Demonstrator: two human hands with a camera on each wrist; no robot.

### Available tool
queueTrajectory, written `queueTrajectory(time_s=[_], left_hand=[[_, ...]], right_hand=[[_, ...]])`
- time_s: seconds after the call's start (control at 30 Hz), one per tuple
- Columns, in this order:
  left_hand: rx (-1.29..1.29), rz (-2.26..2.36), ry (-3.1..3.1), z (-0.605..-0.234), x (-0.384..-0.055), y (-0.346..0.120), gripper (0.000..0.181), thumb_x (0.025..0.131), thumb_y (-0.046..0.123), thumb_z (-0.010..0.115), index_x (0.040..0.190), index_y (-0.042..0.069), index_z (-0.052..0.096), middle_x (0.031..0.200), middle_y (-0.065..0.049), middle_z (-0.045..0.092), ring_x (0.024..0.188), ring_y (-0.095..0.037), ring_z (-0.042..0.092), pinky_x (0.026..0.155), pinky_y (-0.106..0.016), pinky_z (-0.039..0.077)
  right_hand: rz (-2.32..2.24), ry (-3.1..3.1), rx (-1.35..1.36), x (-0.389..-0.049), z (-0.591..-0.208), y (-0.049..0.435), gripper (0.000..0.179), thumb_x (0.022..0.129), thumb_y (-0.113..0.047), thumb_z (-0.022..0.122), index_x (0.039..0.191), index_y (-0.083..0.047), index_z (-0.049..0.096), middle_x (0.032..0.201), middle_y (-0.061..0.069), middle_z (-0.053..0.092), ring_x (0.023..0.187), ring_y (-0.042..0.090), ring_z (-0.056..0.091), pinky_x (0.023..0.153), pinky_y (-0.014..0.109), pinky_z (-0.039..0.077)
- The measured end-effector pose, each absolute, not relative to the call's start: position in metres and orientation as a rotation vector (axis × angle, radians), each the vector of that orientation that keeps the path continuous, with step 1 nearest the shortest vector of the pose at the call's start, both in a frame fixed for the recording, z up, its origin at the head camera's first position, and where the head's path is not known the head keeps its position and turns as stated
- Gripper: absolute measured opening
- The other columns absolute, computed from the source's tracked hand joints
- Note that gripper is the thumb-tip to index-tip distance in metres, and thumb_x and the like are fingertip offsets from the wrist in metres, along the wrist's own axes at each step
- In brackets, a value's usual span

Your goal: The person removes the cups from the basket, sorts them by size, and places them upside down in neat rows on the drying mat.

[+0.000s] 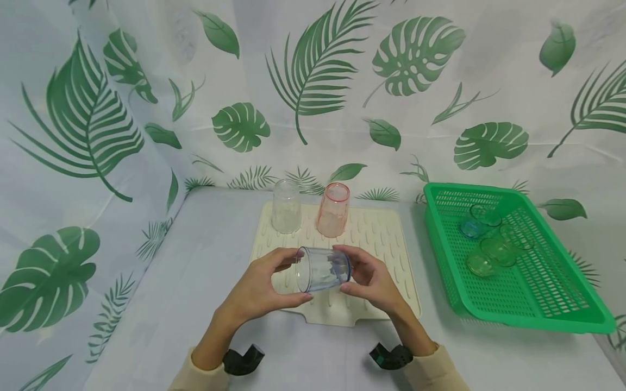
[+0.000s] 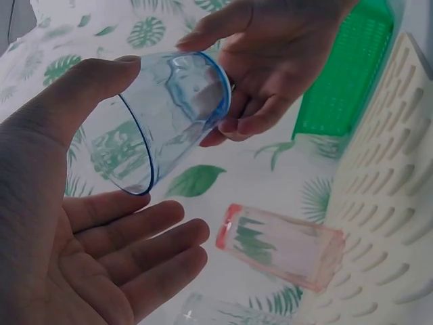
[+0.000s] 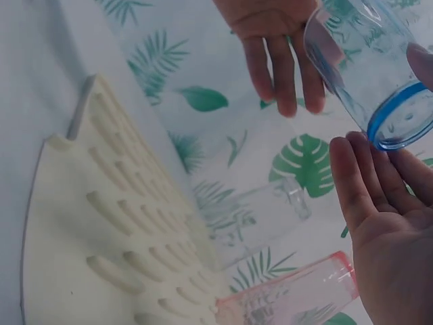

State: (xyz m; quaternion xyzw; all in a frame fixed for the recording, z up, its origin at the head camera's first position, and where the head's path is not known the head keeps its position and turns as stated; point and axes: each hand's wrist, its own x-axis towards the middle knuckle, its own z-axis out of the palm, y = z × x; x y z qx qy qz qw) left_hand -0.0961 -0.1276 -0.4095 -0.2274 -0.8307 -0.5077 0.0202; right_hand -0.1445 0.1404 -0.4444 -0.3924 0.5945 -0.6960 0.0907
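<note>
A clear blue-tinted drinking glass (image 1: pixel 320 270) lies tilted on its side in the air over the cream drying mat (image 1: pixel 383 233), its mouth toward the left. My left hand (image 1: pixel 259 285) holds the mouth end between thumb and index finger, with the other fingers spread in the left wrist view. At the darker blue base, my right hand (image 1: pixel 373 277) grips with thumb and fingertips. Behind them on the mat stand a colourless glass (image 1: pixel 287 209) and a pink glass (image 1: pixel 333 212), both with the narrower end up.
To the right sits a green plastic basket (image 1: pixel 442 260) holding a blue-based glass (image 1: pixel 472 228) and yellow-green glasses (image 1: pixel 481 263). A leaf-printed white curtain (image 1: pixel 337 141) rises behind the table. Black wrist cameras (image 1: pixel 242 361) are strapped to both forearms.
</note>
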Motion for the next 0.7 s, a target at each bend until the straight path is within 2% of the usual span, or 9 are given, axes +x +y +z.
queueTrajectory(time_s=[0.17,0.33,0.57,0.7], left_hand=[[-0.697,-1.548,-2.611,-0.408,-0.095,-0.126,0.074,0.075,0.039,0.088,0.138,0.016,0.055,0.135,0.000,0.062,0.124,-0.022,0.062,0.106,-0.036,0.053],[-0.681,-1.537,-2.655,-0.408,-0.093,-0.128,0.084,0.074,0.042,0.089,0.144,0.016,0.051,0.137,0.001,0.061,0.126,-0.018,0.061,0.107,-0.036,0.052],[-0.611,-1.448,-2.707,-0.416,-0.089,-0.138,0.090,0.075,0.045,0.087,0.150,0.015,0.046,0.145,0.000,0.057,0.134,-0.018,0.056,0.107,-0.036,0.052],[-0.506,-1.362,-2.763,-0.423,-0.085,-0.148,0.089,0.076,0.047,0.086,0.150,0.017,0.047,0.147,0.001,0.056,0.136,-0.020,0.054,0.107,-0.043,0.052]], right_hand=[[-2.110,1.701,-1.139,-0.142,-0.442,0.139,0.057,0.090,0.005,0.068,0.143,0.005,0.045,0.133,0.000,0.056,0.112,0.010,0.061,0.090,0.022,0.058],[-2.134,1.683,-1.149,-0.140,-0.439,0.137,0.055,0.091,-0.001,0.070,0.141,-0.004,0.048,0.131,0.000,0.056,0.111,0.010,0.060,0.090,0.023,0.059],[-2.169,1.702,-1.163,-0.141,-0.437,0.138,0.056,0.091,-0.007,0.072,0.139,0.002,0.046,0.128,0.002,0.057,0.109,0.010,0.060,0.089,0.021,0.058],[-2.183,1.736,-1.148,-0.142,-0.437,0.139,0.057,0.091,-0.009,0.072,0.138,0.006,0.045,0.127,0.002,0.059,0.109,0.011,0.061,0.089,0.022,0.058]])
